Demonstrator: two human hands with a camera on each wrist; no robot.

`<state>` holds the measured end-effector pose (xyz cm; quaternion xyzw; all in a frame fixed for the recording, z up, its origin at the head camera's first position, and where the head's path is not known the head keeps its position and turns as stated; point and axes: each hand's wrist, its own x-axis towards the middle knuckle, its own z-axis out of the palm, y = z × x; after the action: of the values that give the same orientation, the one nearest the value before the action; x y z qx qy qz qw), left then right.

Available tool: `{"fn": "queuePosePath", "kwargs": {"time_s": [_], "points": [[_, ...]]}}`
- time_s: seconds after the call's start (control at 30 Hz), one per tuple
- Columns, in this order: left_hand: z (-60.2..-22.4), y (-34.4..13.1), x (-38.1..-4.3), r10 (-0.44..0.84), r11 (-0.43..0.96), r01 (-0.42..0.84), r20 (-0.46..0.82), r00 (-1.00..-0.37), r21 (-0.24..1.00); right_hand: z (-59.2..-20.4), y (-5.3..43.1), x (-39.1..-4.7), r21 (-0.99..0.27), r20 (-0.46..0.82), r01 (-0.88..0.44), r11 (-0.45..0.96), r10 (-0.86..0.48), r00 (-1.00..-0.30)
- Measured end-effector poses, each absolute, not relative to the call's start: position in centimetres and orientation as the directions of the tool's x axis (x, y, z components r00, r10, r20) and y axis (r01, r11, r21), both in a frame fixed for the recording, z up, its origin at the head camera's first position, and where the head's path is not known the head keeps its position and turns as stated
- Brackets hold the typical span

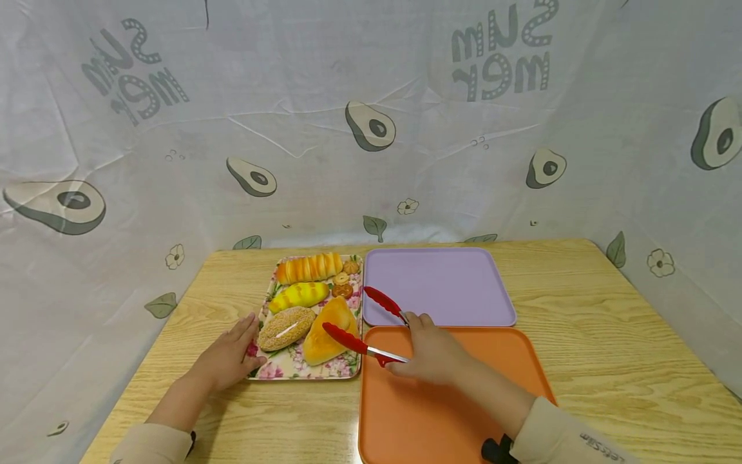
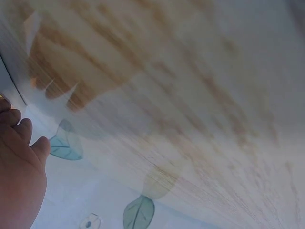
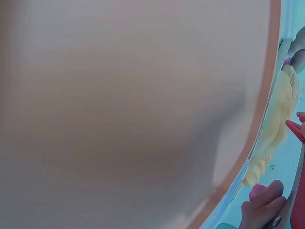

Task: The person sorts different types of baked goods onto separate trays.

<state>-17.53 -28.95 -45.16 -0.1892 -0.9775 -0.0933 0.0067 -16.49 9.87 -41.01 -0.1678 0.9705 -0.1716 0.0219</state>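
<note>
My right hand [image 1: 436, 353] grips a pair of red-tipped tongs [image 1: 346, 338], spread apart and pointing left. One tip overlaps the triangular golden bread [image 1: 332, 330] in the head view; the other lies over the corner of the purple tray [image 1: 443, 283]. At the left edge of the floral tray [image 1: 290, 370], my left hand [image 1: 226, 357] rests with extended fingers beside the seeded oval bun [image 1: 286, 328]. Behind that bun lie a yellow bread [image 1: 299, 296] and a ridged roll [image 1: 310, 268]. The left wrist view catches the left hand [image 2: 21, 167] at its edge.
Small cookies [image 1: 342, 291] sit at the floral tray's right side. An orange tray [image 1: 429, 419] lies under the right forearm, in front of the purple one. All rest on a wooden table [image 1: 608, 335], with a patterned white cloth [image 1: 324, 180] hanging behind and at the sides.
</note>
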Motion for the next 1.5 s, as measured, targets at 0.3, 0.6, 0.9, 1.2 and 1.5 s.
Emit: {"fn": "queuePosePath", "kwargs": {"time_s": [0.3, 0.6, 0.9, 1.2, 1.5], "points": [[-45.1, -28.9, -17.4, 0.371, 0.909, 0.375, 0.058, -0.927, 0.184, -41.2, 8.8, -16.3, -0.342, -0.004, -0.366, 0.866, -0.391, -0.921], [-45.1, -28.9, -17.4, 0.368, 0.908, 0.372, 0.056, -0.928, 0.191, -41.1, 8.4, -16.1, -0.328, -0.051, -0.374, 0.868, -0.411, -0.91], [-45.5, -29.1, -17.6, 0.375, 0.906, 0.379, 0.059, -0.925, 0.187, -41.1, 8.5, -15.7, -0.332, -0.033, -0.42, 0.844, -0.456, -0.889], [-45.5, -29.0, -17.6, 0.372, 0.907, 0.376, 0.057, -0.927, 0.189, -41.1, 8.7, -15.7, -0.3, 0.038, -0.481, 0.824, -0.494, -0.869], [-45.4, -29.0, -17.6, 0.377, 0.906, 0.383, 0.066, -0.924, 0.183, -40.2, 9.5, -15.9, -0.277, 0.081, -0.515, 0.811, -0.514, -0.854]]}}
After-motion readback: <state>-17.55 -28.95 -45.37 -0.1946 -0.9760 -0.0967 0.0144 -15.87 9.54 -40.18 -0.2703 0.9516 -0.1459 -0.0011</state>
